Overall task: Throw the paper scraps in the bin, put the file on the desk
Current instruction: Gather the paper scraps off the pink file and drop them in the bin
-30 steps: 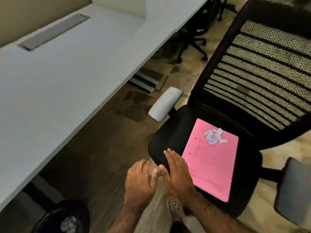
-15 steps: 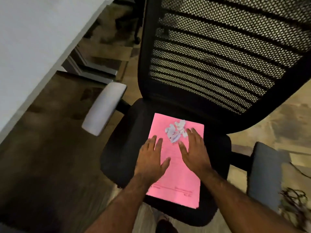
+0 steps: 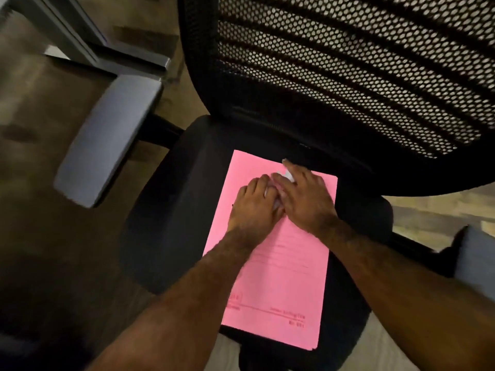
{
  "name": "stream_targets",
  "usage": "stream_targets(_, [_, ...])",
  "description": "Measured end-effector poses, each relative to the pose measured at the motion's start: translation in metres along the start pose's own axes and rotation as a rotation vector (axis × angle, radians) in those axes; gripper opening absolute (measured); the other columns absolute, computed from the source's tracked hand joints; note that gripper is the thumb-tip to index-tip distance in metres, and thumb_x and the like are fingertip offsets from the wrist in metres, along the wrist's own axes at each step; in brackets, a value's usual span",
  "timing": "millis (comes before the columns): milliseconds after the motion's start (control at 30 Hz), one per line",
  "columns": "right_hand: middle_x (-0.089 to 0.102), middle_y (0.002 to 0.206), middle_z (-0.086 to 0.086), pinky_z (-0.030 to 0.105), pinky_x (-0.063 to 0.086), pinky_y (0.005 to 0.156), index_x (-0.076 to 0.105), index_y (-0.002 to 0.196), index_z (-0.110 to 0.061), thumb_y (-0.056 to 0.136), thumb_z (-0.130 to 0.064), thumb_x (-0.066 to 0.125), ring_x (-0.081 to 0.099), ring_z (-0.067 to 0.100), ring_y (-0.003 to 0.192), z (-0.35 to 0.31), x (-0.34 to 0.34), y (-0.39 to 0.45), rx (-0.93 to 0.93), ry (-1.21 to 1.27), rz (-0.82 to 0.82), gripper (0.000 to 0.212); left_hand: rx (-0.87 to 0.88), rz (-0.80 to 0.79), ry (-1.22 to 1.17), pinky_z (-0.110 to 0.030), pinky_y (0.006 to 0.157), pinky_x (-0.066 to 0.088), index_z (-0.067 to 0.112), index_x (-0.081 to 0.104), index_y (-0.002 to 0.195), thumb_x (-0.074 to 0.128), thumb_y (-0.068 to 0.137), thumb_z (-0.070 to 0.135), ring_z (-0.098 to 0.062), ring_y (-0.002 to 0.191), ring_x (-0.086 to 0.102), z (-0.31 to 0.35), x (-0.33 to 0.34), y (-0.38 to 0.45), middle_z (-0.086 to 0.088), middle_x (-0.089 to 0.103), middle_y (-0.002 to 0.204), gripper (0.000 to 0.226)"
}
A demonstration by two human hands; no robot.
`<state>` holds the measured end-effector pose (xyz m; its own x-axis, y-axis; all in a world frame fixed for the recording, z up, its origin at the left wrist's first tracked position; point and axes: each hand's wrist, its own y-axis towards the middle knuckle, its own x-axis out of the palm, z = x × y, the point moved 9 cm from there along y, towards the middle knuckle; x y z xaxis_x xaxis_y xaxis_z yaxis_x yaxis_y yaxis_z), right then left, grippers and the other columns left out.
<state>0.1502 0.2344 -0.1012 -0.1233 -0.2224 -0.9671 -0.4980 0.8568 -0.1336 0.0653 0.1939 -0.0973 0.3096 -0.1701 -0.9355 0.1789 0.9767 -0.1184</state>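
Observation:
A pink file (image 3: 278,285) lies flat on the black seat of an office chair (image 3: 171,210). Near its far end, white paper scraps (image 3: 288,174) peek out between my two hands. My left hand (image 3: 253,207) and my right hand (image 3: 305,199) are cupped together over the scraps, fingers curled around them and touching each other. Most of the scraps are hidden under my fingers. The bin and the desk top are out of view.
The chair's black mesh backrest (image 3: 348,70) rises behind the file. A grey armrest (image 3: 107,140) sticks out at the left, another grey armrest (image 3: 479,258) at the right edge. Desk legs (image 3: 88,49) stand on the brown floor at the upper left.
Both hands moved forward from the near edge of the seat onto the file and closed in around the scraps. The view swung right and nearer, so the desk and bin left the frame.

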Motion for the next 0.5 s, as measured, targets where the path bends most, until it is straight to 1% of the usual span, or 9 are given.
stream_targets(67, [0.049,0.140,0.013,0.047,0.041,0.095,0.060,0.123,-0.017,0.095,-0.032,0.046,0.049,0.033,0.120,-0.001,0.004,-0.005,-0.019,-0.016,0.030,0.035,0.024,0.068,0.011,-0.044,0.097,0.045,0.009,0.061,0.118,0.049,0.096,0.036,-0.031,0.115,0.055,-0.002,-0.002,-0.005,-0.014,0.058,0.130,0.037])
stream_targets(133, [0.058,0.124,0.013,0.045,0.044,0.087,0.063,0.113,-0.013,0.094,-0.035,0.048,0.053,0.031,0.106,-0.001,0.006,-0.010,0.012,-0.028,0.049,0.032,0.049,0.129,0.049,-0.043,0.084,0.050,0.010,0.063,0.104,0.057,0.092,0.025,-0.030,0.098,0.060,-0.004,-0.005,-0.011,-0.013,0.064,0.115,0.021])
stream_targets(167, [0.060,0.114,0.013,0.044,0.045,0.082,0.064,0.106,-0.012,0.094,-0.036,0.047,0.054,0.031,0.098,-0.003,0.006,-0.012,0.034,-0.029,0.056,0.032,0.063,0.135,0.072,-0.042,0.078,0.051,0.011,0.063,0.102,0.060,0.089,0.021,-0.029,0.091,0.060,-0.006,-0.004,-0.014,-0.011,0.065,0.109,0.017])
stream_targets(200, [0.060,0.105,0.013,0.043,0.046,0.076,0.064,0.100,-0.011,0.095,-0.036,0.046,0.054,0.030,0.090,-0.005,0.005,-0.013,0.051,-0.028,0.063,0.032,0.077,0.130,0.094,-0.041,0.074,0.050,0.012,0.061,0.102,0.061,0.087,0.018,-0.028,0.086,0.058,-0.006,-0.004,-0.018,-0.009,0.064,0.104,0.016])
stream_targets(267, [0.060,0.090,0.014,0.040,0.046,0.065,0.063,0.089,-0.008,0.095,-0.035,0.044,0.054,0.031,0.079,-0.011,0.002,-0.015,0.058,-0.040,0.062,0.033,0.112,0.111,0.130,-0.039,0.065,0.048,0.013,0.059,0.106,0.063,0.083,0.016,-0.026,0.078,0.054,-0.005,-0.002,-0.023,-0.007,0.062,0.095,0.024])
stream_targets(300, [0.060,0.087,0.015,0.039,0.046,0.061,0.063,0.087,-0.008,0.096,-0.033,0.045,0.056,0.032,0.077,-0.014,0.002,-0.016,0.048,-0.048,0.048,0.033,0.135,0.096,0.143,-0.038,0.060,0.048,0.012,0.058,0.107,0.065,0.081,0.016,-0.027,0.074,0.053,-0.003,-0.001,-0.026,-0.008,0.061,0.092,0.027])
stream_targets(367, [0.061,0.090,0.015,0.039,0.049,0.059,0.064,0.091,-0.008,0.096,-0.033,0.049,0.058,0.032,0.079,-0.016,0.005,-0.019,0.033,-0.032,-0.001,0.030,0.182,0.015,0.166,-0.038,0.052,0.051,0.010,0.058,0.106,0.071,0.079,0.019,-0.027,0.070,0.055,0.000,0.006,-0.030,-0.010,0.060,0.088,0.031])
stream_targets(433, [0.063,0.096,0.014,0.039,0.050,0.063,0.064,0.097,-0.009,0.098,-0.035,0.047,0.060,0.031,0.084,-0.014,0.007,-0.019,0.050,-0.008,-0.033,0.032,0.214,-0.079,0.207,-0.037,0.047,0.051,0.010,0.060,0.103,0.072,0.079,0.020,-0.027,0.067,0.058,0.002,0.014,-0.032,-0.010,0.061,0.085,0.029])
stream_targets(500, [0.064,0.099,0.012,0.038,0.048,0.068,0.063,0.102,-0.010,0.099,-0.039,0.041,0.060,0.029,0.088,-0.010,0.007,-0.015,0.082,-0.014,-0.037,0.037,0.207,-0.115,0.233,-0.033,0.044,0.047,0.011,0.060,0.103,0.066,0.085,0.019,-0.025,0.065,0.059,0.002,0.015,-0.031,-0.008,0.062,0.083,0.020])
